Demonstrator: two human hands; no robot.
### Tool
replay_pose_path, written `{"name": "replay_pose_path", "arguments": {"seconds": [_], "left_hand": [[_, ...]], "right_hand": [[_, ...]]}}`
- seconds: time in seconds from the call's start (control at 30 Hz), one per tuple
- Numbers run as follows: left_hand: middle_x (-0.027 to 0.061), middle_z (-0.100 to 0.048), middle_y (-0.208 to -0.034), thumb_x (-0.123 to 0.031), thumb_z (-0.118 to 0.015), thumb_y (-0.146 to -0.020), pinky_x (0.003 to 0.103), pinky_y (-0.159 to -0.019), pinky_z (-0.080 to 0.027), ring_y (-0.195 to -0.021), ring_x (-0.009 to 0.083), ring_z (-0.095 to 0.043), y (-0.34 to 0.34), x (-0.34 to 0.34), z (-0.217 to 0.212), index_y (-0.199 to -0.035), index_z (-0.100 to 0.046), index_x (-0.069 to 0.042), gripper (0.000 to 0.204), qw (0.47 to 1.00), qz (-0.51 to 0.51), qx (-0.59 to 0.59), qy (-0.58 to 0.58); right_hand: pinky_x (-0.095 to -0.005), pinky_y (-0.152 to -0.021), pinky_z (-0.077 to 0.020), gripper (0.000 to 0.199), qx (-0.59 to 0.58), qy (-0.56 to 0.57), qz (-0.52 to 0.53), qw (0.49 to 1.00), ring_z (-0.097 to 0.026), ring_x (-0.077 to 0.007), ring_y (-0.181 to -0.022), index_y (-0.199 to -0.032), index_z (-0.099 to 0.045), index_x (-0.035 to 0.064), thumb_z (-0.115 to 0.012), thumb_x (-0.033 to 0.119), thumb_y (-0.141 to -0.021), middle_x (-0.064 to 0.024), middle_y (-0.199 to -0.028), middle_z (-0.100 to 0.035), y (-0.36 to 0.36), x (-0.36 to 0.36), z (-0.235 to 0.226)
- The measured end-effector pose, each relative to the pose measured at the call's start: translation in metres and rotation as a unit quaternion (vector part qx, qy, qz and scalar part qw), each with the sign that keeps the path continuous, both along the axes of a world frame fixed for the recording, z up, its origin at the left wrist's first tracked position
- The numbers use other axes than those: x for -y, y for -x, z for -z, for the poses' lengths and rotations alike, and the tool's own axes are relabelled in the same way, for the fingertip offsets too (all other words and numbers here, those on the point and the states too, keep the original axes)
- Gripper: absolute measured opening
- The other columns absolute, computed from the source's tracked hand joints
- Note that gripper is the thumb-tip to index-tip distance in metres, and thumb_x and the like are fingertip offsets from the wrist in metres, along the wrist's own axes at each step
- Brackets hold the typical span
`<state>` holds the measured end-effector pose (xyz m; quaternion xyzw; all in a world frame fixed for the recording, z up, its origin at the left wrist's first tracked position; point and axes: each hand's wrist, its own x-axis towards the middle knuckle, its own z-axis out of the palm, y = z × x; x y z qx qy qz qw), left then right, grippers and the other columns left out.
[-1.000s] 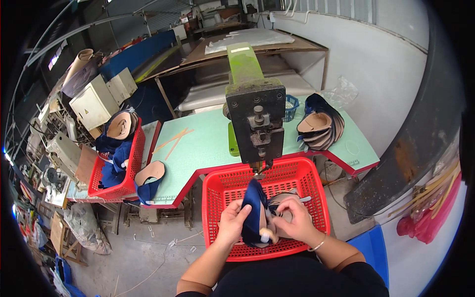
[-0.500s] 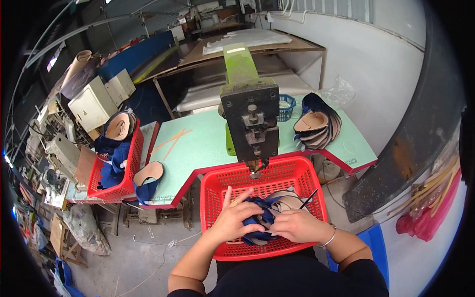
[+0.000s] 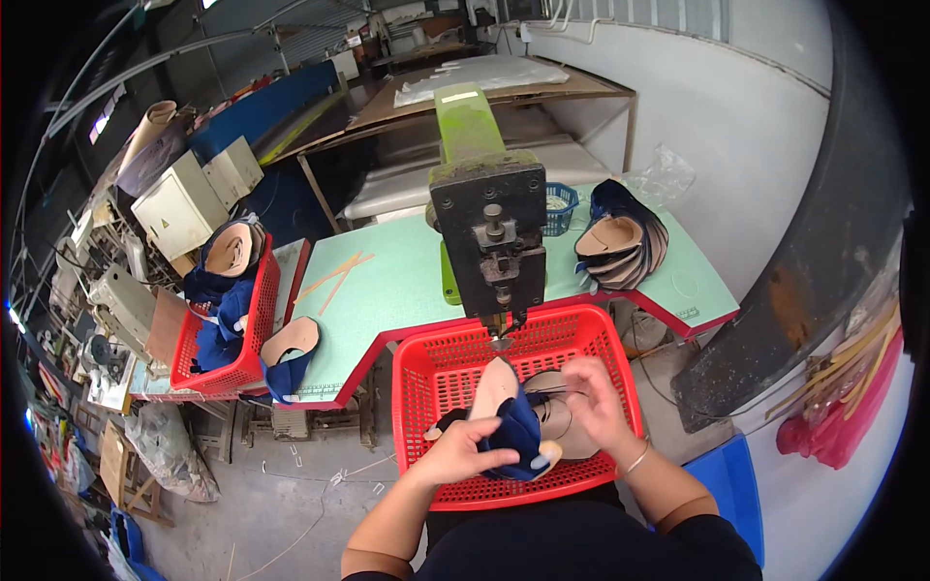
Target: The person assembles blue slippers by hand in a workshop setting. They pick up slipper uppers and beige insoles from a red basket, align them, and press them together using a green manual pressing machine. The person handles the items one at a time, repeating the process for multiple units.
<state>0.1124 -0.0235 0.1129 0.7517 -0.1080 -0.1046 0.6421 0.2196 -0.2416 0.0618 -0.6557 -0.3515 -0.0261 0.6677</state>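
A navy shoe upper [image 3: 518, 434] with a beige lining is tilted up over the red basket [image 3: 411, 387] in front of me. My left hand [image 3: 467, 451] grips its left side, thumb and fingers closed on the fabric. To its right, my right hand [image 3: 595, 399] is raised, apart from the upper, with curled fingers. A slim dark tool [image 3: 550, 391] juts out left from those fingers; its exact kind is hard to make out. More beige pieces [image 3: 570, 436] lie in the basket under my right hand, partly hidden.
A green and black sewing machine [image 3: 489, 232] stands just beyond the basket. On the pale green table [image 3: 387, 290] are stacked uppers [image 3: 620, 237], a small blue basket [image 3: 559, 208] and a single upper [image 3: 290, 358]. Another red basket [image 3: 260, 320] of navy pieces stands left.
My hands have moved apart. The upper is now tipped up in my left hand, showing its beige lining, while my right hand has lifted away from it with the dark tool.
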Motion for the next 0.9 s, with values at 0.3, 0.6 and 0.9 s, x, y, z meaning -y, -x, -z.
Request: {"name": "replay_pose_path", "arguments": {"seconds": [0.3, 0.6, 0.9], "left_hand": [[0.0129, -0.065, -0.071, -0.014, -0.071, -0.074, 0.029, -0.057, -0.050, -0.061, 0.0205, -0.065, 0.000, -0.003, 0.001, -0.086, -0.069, -0.005, 0.015, 0.939, -0.108, 0.104, -0.310], [0.0062, -0.066, -0.091, -0.004, -0.059, -0.088, 0.023, -0.071, -0.050, -0.080, 0.0094, -0.061, -0.008, -0.003, 0.027, -0.100, -0.060, 0.004, 0.014, 0.969, -0.196, -0.039, 0.148], [0.0113, -0.045, -0.116, -0.005, -0.082, -0.062, 0.032, -0.087, -0.045, -0.104, 0.0198, -0.051, 0.027, 0.001, 0.021, -0.106, -0.050, -0.004, 0.054, 0.893, -0.376, 0.245, -0.031]], "right_hand": [[-0.0504, -0.108, -0.0219, 0.035, 0.238, 0.409, -0.218, 0.853, -0.052, -0.0235, -0.113, -0.097, -0.064, 0.0102, -0.069, 0.037, -0.076, -0.0100, -0.100, -0.062, -0.026, -0.014, -0.055], [-0.0319, -0.073, -0.0491, 0.031, 0.113, 0.130, 0.055, 0.984, -0.061, -0.0205, -0.083, -0.103, -0.057, 0.0042, -0.071, 0.015, -0.078, -0.0071, -0.095, -0.059, 0.002, -0.027, -0.031], [-0.0296, -0.062, -0.0465, 0.015, 0.066, 0.159, -0.208, 0.963, -0.059, -0.0162, -0.069, -0.091, -0.061, 0.0048, -0.066, 0.015, -0.082, -0.0044, -0.078, -0.060, 0.015, -0.033, -0.031]]}}
